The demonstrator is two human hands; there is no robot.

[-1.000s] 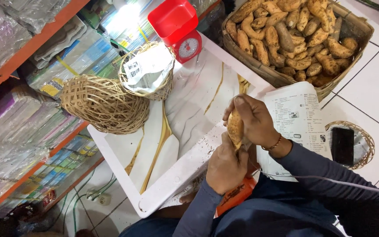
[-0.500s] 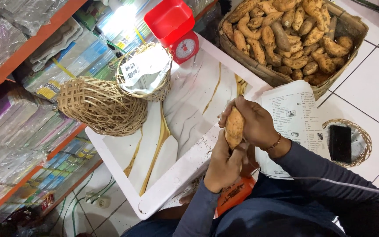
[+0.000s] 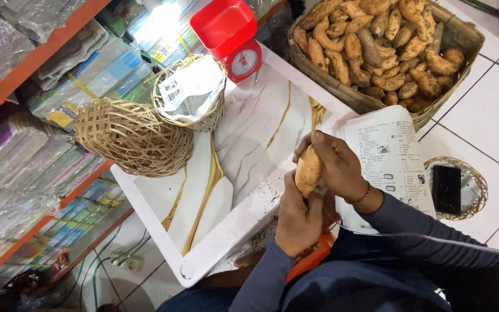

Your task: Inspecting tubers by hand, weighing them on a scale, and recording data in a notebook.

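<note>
A white printed sheet lies in the basket at eleven o'clock. Both the left hand and right hand curl tightly around a tan, oblong sweet potato at centre.

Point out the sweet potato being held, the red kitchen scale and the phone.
sweet potato (image 3: 309,171): head view, its bare middle between the hands.
red kitchen scale (image 3: 244,60): head view, dial face.
phone (image 3: 447,189): head view, dark screen.
</note>
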